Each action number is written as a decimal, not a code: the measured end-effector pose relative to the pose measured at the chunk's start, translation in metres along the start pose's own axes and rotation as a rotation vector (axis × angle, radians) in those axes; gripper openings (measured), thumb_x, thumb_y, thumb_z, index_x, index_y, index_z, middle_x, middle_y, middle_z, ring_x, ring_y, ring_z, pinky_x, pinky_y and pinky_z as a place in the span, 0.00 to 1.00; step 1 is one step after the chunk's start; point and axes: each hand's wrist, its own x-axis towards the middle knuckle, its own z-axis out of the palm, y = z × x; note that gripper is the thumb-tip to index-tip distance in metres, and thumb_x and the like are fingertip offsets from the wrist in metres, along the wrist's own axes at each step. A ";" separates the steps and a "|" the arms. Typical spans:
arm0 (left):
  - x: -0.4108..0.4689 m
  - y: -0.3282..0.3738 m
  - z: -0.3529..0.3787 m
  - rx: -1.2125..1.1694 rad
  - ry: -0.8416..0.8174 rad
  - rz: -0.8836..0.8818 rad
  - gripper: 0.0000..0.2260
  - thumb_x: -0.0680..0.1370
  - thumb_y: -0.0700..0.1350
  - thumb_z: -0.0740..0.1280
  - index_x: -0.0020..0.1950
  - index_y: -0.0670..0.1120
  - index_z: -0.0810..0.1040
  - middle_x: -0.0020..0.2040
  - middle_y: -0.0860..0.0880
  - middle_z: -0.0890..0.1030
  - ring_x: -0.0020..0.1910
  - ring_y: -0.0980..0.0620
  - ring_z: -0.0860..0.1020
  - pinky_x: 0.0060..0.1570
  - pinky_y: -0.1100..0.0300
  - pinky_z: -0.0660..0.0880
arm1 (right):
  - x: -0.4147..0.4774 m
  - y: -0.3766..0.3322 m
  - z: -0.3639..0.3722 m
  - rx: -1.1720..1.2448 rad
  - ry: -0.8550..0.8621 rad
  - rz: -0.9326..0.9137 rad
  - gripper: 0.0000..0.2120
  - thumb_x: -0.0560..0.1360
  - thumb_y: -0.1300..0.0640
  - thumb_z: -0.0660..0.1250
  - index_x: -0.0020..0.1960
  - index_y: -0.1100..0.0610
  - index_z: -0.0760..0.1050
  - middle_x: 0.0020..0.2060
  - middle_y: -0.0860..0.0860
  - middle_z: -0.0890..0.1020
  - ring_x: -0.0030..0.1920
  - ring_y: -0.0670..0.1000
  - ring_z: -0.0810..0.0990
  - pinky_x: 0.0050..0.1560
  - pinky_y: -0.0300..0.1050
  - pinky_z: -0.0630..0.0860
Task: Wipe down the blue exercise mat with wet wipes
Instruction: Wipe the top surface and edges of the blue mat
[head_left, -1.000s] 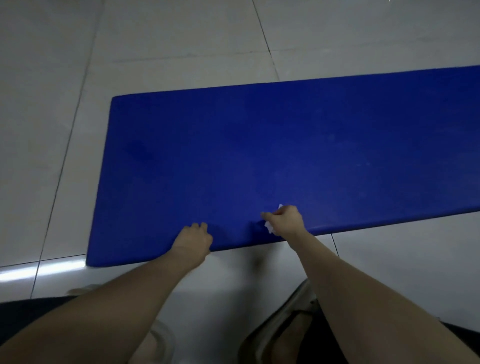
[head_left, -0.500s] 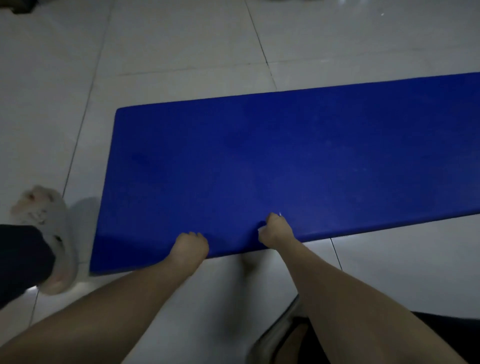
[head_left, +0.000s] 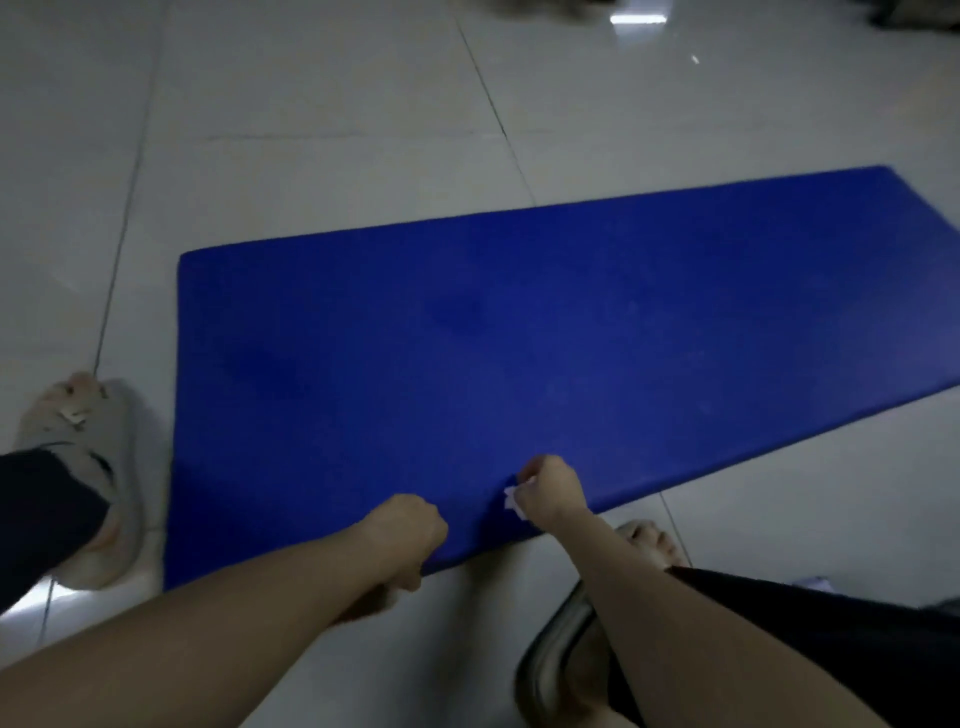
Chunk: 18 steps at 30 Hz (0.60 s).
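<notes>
Grey slipper (head_left: 88, 483) stood on the tiled floor (head_left: 311, 104) at nine o'clock of the blue mat (head_left: 519, 338), which lay flat. At its six o'clock edge the left hand (head_left: 405, 535) had its grip curled round that edge. Beside it, the right hand (head_left: 550, 491) pinched a white wipe (head_left: 514, 501) against the mat.

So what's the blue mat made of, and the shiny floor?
The thick blue exercise mat is probably foam: its surface is matte and dull, and its thick edge stands up off the floor. The pale tiled floor looks like glazed ceramic or polished stone: it mirrors a ceiling light and shows thin joint lines.
</notes>
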 end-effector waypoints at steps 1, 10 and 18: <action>-0.001 0.008 0.006 -0.008 -0.014 0.025 0.12 0.75 0.52 0.69 0.52 0.45 0.77 0.49 0.45 0.79 0.45 0.44 0.78 0.47 0.50 0.78 | -0.012 -0.003 -0.003 -0.035 -0.017 -0.018 0.07 0.75 0.57 0.73 0.45 0.62 0.80 0.42 0.58 0.86 0.49 0.57 0.84 0.52 0.51 0.81; 0.003 0.000 -0.006 -0.223 0.016 -0.003 0.11 0.74 0.54 0.70 0.48 0.48 0.77 0.46 0.48 0.79 0.44 0.46 0.78 0.42 0.55 0.76 | -0.014 0.027 0.015 -0.183 0.032 0.029 0.13 0.78 0.52 0.69 0.43 0.62 0.82 0.41 0.58 0.85 0.45 0.58 0.84 0.47 0.48 0.82; 0.011 -0.082 0.037 -0.454 0.008 -0.374 0.40 0.64 0.70 0.76 0.66 0.50 0.68 0.54 0.53 0.67 0.53 0.51 0.70 0.51 0.55 0.73 | 0.001 0.074 0.007 0.024 0.368 0.089 0.21 0.78 0.40 0.66 0.53 0.58 0.70 0.51 0.52 0.69 0.44 0.58 0.76 0.46 0.52 0.75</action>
